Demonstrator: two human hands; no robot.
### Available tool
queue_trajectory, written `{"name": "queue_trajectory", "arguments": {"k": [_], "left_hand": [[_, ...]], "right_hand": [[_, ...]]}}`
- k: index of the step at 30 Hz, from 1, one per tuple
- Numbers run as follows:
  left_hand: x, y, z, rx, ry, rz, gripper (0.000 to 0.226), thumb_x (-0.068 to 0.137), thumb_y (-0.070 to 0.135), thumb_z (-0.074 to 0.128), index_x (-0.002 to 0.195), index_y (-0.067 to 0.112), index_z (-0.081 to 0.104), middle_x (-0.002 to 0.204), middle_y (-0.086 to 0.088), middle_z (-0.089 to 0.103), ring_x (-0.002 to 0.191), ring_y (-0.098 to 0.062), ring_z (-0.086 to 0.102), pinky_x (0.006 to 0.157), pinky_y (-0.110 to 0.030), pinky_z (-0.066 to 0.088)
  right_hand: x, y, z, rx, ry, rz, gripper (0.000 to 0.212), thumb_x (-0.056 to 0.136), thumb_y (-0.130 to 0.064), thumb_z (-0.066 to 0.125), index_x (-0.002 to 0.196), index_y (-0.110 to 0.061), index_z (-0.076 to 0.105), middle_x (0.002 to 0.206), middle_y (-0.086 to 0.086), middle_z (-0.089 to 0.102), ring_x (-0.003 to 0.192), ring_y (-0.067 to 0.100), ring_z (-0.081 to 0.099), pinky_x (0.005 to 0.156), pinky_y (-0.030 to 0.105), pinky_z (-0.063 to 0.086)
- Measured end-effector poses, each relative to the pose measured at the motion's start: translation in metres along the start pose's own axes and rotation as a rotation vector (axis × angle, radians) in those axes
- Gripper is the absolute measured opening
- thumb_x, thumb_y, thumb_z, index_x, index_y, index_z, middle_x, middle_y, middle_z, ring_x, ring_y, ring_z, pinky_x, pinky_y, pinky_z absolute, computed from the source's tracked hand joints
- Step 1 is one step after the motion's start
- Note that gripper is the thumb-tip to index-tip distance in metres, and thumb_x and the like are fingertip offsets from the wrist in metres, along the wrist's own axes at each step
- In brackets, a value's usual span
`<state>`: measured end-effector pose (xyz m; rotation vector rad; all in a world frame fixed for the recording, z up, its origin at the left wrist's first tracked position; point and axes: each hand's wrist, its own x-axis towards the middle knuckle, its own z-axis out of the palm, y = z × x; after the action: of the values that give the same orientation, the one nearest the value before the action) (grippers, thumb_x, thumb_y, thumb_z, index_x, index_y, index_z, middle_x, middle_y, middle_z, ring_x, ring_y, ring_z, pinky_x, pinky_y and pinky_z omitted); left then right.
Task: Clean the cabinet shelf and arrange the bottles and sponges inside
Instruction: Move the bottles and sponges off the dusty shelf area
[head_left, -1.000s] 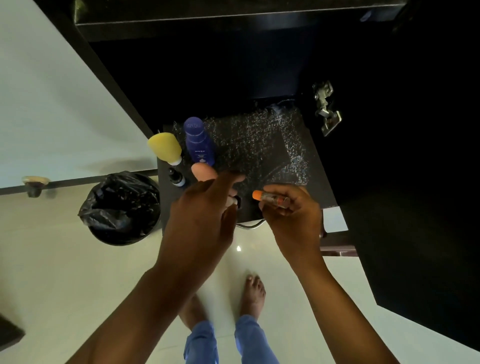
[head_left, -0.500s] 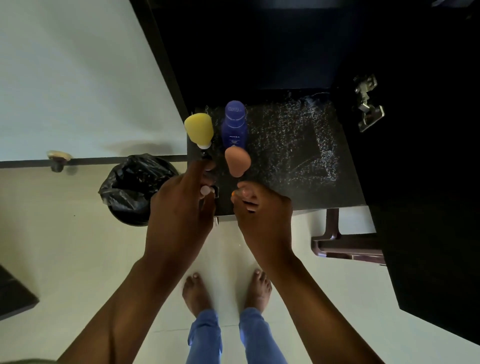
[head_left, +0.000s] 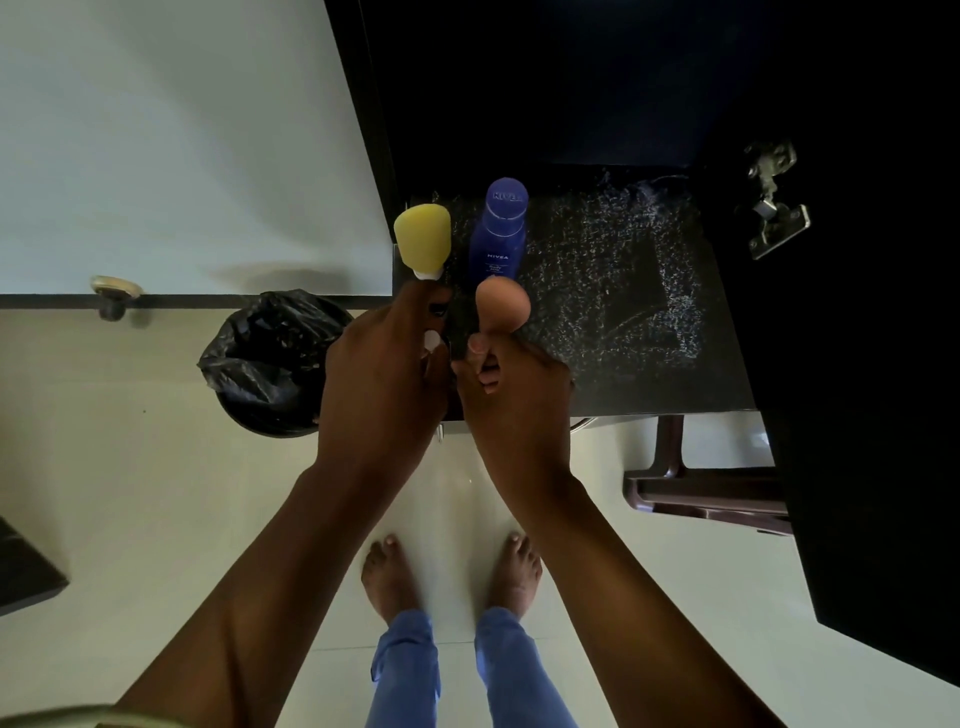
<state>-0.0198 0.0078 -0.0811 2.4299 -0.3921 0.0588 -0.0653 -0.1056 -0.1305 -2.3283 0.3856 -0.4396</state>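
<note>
A: Since a second ago both hands have slid to the shelf's left front corner, and the orange-capped tube the right hand (head_left: 511, 405) was showing is no longer visible.

B: So what's the right hand doing?

A: Its fingers are curled in at the shelf's front edge, just below the peach egg-shaped sponge (head_left: 503, 303); whether they pinch anything, I cannot tell.

B: And the left hand (head_left: 382, 379)?

A: Fingers bunched around a small dark bottle with a white cap (head_left: 435, 325) near the left edge (mostly hidden by the fingers).

B: The rest?

A: The yellow rounded sponge on a white base (head_left: 422, 240) stands at the left edge of the dark speckled cabinet shelf (head_left: 613, 291). The tall blue Nivea bottle (head_left: 500, 228) stands just beside it, right behind the peach sponge. On the floor to the left sits a bin lined with a black plastic bag (head_left: 270, 358).
</note>
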Motion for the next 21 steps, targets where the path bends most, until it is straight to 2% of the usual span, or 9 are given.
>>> {"name": "queue_trajectory", "arguments": {"k": [7,12,21], "left_hand": [[-0.002,0.000,0.003,-0.039,0.009,-0.026,0.036,0.092,0.025,0.062,0.126,0.014,0.063,0.100,-0.001,0.077,0.085,-0.022,0.074,0.077,-0.045,0.061],[-0.005,-0.006,0.010,-0.019,-0.028,-0.056,0.037,0.090,0.014,0.071,0.127,0.017,0.063,0.103,-0.001,0.077,0.086,-0.023,0.074,0.076,-0.047,0.062],[-0.007,-0.011,0.015,0.004,-0.020,-0.069,0.032,0.095,0.015,0.067,0.126,0.019,0.064,0.097,-0.002,0.077,0.082,-0.022,0.074,0.075,-0.046,0.062]], "right_hand": [[-0.001,0.001,-0.002,-0.041,0.005,0.049,0.008,0.094,-0.022,0.074,0.096,-0.014,0.072,0.092,0.005,0.077,0.086,0.023,0.073,0.076,0.043,0.062],[-0.001,0.000,-0.003,-0.071,-0.017,0.065,0.008,0.095,-0.023,0.072,0.095,-0.015,0.072,0.092,0.004,0.077,0.085,0.023,0.074,0.075,0.039,0.062],[-0.001,0.003,-0.006,-0.143,-0.047,0.092,0.013,0.098,-0.027,0.067,0.094,-0.015,0.070,0.088,0.005,0.075,0.081,0.023,0.071,0.074,0.040,0.060]]}}
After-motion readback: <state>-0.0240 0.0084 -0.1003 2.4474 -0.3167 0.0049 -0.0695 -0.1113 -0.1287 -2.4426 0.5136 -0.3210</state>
